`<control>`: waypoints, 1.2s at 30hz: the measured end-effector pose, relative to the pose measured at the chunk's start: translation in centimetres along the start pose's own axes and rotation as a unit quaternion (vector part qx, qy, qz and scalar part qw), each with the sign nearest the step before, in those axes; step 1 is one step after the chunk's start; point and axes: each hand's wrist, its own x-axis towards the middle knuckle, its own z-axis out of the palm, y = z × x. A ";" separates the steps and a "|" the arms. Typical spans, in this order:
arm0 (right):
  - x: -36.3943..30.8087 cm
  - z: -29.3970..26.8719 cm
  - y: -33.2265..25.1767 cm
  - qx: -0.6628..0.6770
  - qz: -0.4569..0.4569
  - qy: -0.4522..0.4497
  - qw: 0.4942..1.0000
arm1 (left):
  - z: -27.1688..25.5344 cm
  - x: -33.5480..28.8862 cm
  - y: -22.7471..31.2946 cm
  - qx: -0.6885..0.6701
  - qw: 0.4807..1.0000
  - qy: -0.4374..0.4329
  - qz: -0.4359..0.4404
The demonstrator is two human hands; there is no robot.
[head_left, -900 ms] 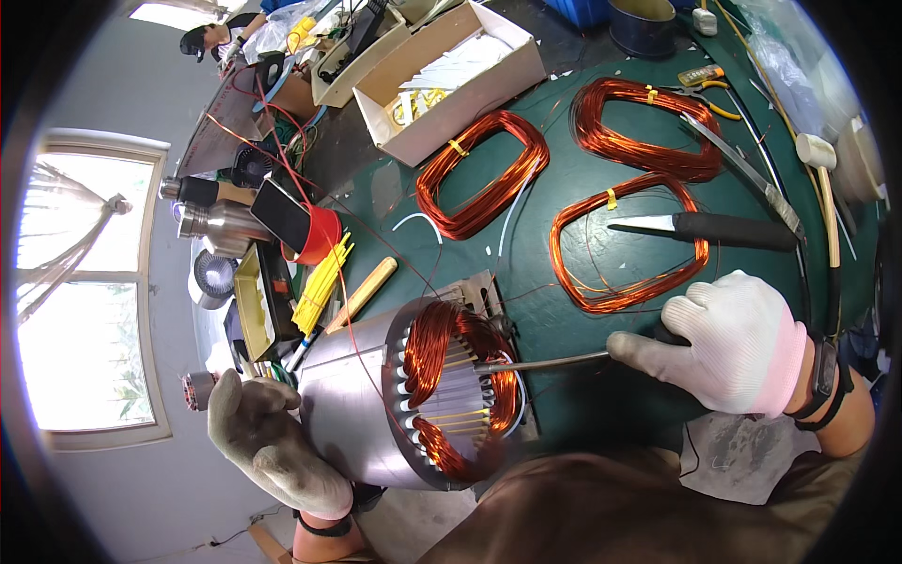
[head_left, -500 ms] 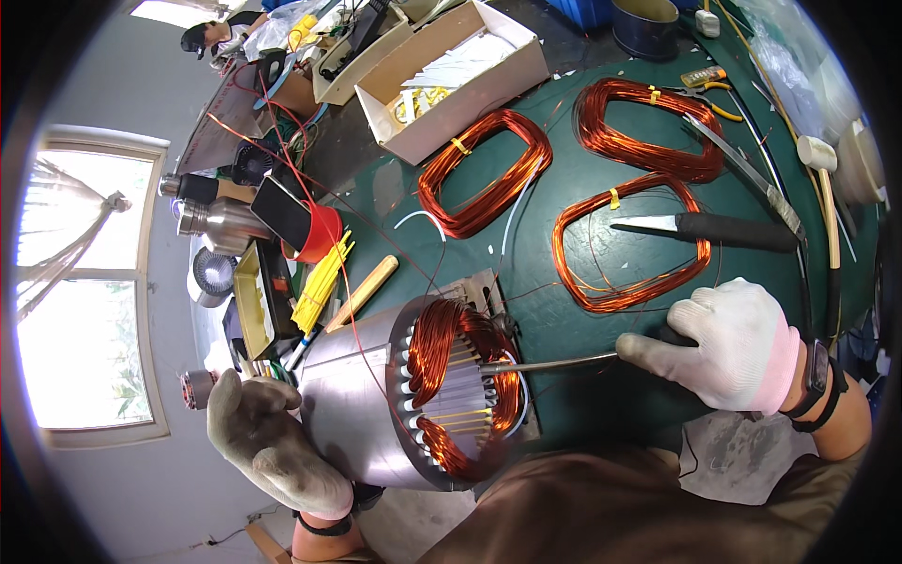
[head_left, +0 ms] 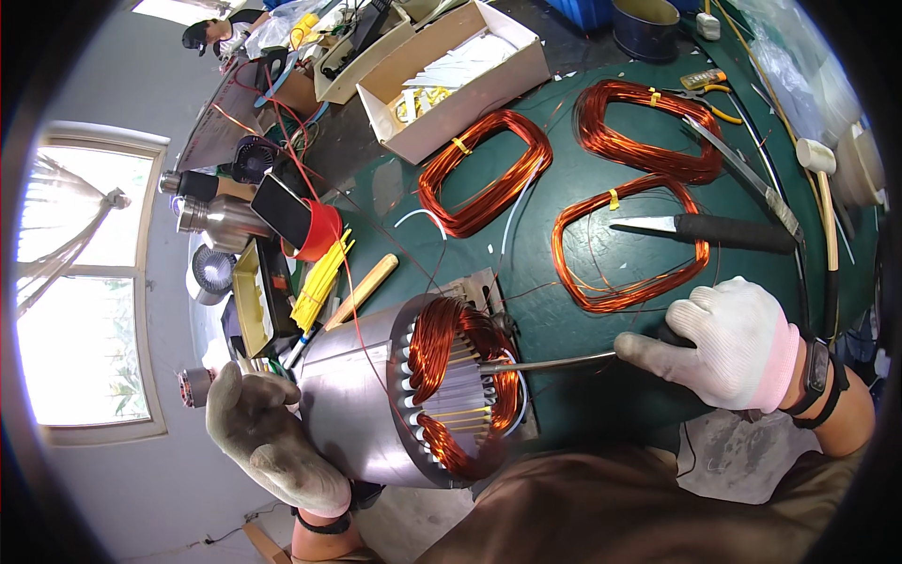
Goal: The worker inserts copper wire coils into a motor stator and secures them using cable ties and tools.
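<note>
A grey cylindrical motor stator [head_left: 352,399] lies on its side at the table's near edge, with copper windings [head_left: 437,352] at its right end and white liners in its slots. My right hand [head_left: 723,348], in a white glove, grips a long metal-shafted tool [head_left: 554,364], index finger laid along it. Most of its handle is hidden in the fist. The tool's far end reaches into the stator's bore. My left hand [head_left: 268,437], in a soiled glove, is beside the stator's left end, fingers loosely curved and apart. Nothing shows in its palm; some fingertips are hidden.
Three copper wire coils [head_left: 484,174] lie on the green table [head_left: 536,258]. A black-handled knife [head_left: 733,230] rests across one coil. Farther right are shears [head_left: 742,164], pliers [head_left: 719,99] and a mallet [head_left: 827,188]. Yellow strips [head_left: 319,291] and a cardboard box [head_left: 451,85] lie beyond the stator.
Both hands stay almost where they were. The right hand and tool have shifted very slightly; the stator and coils look unchanged.
</note>
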 end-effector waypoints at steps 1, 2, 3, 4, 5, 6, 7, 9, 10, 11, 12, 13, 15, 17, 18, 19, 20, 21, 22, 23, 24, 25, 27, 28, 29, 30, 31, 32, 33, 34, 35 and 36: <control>0.0 0.1 0.0 0.002 -0.001 0.000 1.000 | 0.1 0.0 0.1 0.004 1.000 0.002 -0.002; -0.1 0.1 0.0 0.004 -0.002 -0.001 1.000 | 0.1 0.0 0.2 0.008 1.000 0.005 -0.003; -0.1 0.2 0.0 0.004 -0.001 0.001 1.000 | 0.1 0.0 0.2 0.009 1.000 0.004 -0.002; -0.1 0.3 0.0 0.005 -0.002 0.005 1.000 | 0.1 0.1 0.1 0.007 1.000 0.004 -0.001; -0.1 0.4 0.0 0.007 -0.003 0.009 1.000 | 0.1 0.1 0.1 0.005 1.000 0.003 -0.001; -0.1 0.4 0.0 0.007 -0.002 0.010 1.000 | 0.1 0.1 0.1 0.006 1.000 0.003 0.000; -0.1 0.6 0.1 0.009 -0.003 0.014 1.000 | 0.1 0.1 0.1 0.005 1.000 0.003 -0.001; -0.2 0.8 0.1 0.012 -0.003 0.018 1.000 | 0.0 0.1 0.1 0.004 1.000 0.003 -0.003; -0.2 1.0 0.1 0.012 -0.003 0.029 0.999 | 0.0 0.1 0.1 0.002 1.000 0.003 0.000; -0.2 1.1 0.0 0.013 -0.003 0.041 0.999 | 0.0 0.1 0.1 0.000 1.000 0.002 0.004; -0.2 1.0 -0.1 0.013 -0.003 0.041 0.999 | -0.1 0.2 0.1 0.000 1.000 0.002 0.004; -0.2 1.0 -0.2 0.003 -0.001 0.034 0.999 | -0.1 0.2 0.1 0.001 1.000 -0.001 0.005; -0.1 0.6 -0.5 -0.007 0.001 0.027 1.000 | -0.1 0.3 0.1 0.003 1.000 -0.004 0.006; 0.1 0.1 -0.9 -0.017 0.002 0.038 0.999 | -0.1 0.3 0.1 -0.003 1.000 0.007 0.003; 0.2 0.0 -1.1 -0.018 0.001 0.039 0.999 | -0.1 0.3 0.1 -0.003 1.000 0.008 0.004; 0.2 -0.1 -1.3 -0.017 0.016 0.028 0.999 | -0.1 0.4 0.2 -0.003 1.000 0.005 0.002; 0.2 -0.2 -1.4 -0.017 0.031 0.017 0.999 | -0.2 0.4 0.3 -0.004 1.000 0.003 0.001; 0.1 -0.2 -1.4 -0.018 0.031 0.018 0.999 | -0.2 0.3 0.2 -0.004 1.000 0.004 0.002; 0.2 -0.2 -1.3 -0.014 0.037 0.017 0.999 | -0.3 0.3 0.1 -0.010 1.000 -0.001 0.001; 0.2 -0.2 -1.1 -0.009 0.043 0.017 0.999 | -0.4 0.3 0.0 -0.015 1.000 -0.007 -0.001; 0.3 0.1 -0.9 -0.010 0.043 0.018 0.999 | -0.5 0.2 0.1 -0.016 1.000 -0.006 0.000; 0.4 0.4 -0.7 -0.010 0.025 0.036 0.999 | -0.6 0.2 0.1 -0.015 1.000 -0.009 -0.001; 0.7 0.8 -0.4 -0.011 0.008 0.053 0.998 | -0.5 0.2 0.2 -0.016 1.000 -0.012 -0.001; 0.9 0.7 -0.4 -0.015 -0.002 0.048 0.999 | -0.4 0.2 0.2 -0.013 1.000 -0.011 -0.002; 1.3 0.7 -0.4 -0.019 -0.012 0.043 0.999 | -0.3 0.2 0.2 -0.011 1.000 -0.009 -0.002; 2.0 0.5 -0.7 -0.020 -0.012 0.042 0.999 | -0.3 0.3 0.2 -0.012 1.000 -0.009 -0.003; 2.9 0.2 -1.1 -0.011 -0.023 0.045 0.999 | -0.3 0.4 0.1 -0.010 1.000 -0.011 0.002; 3.2 0.1 -1.2 -0.002 -0.033 0.048 0.998 | -0.3 0.4 0.1 -0.009 1.000 -0.013 0.007; 3.6 0.6 -0.4 0.013 -0.065 0.019 0.998 | -0.4 0.5 -0.1 -0.012 1.000 -0.013 0.008; 3.6 0.8 -0.1 0.010 -0.063 0.018 0.998 | -0.4 0.5 -0.3 -0.010 1.000 -0.014 0.014; 3.4 1.0 0.1 0.031 -0.069 0.015 0.997 | -0.4 0.5 -0.5 -0.008 1.000 -0.015 0.020; 3.4 1.0 0.1 0.053 -0.078 0.013 0.995 | -0.5 0.5 -0.5 -0.010 1.000 -0.013 0.020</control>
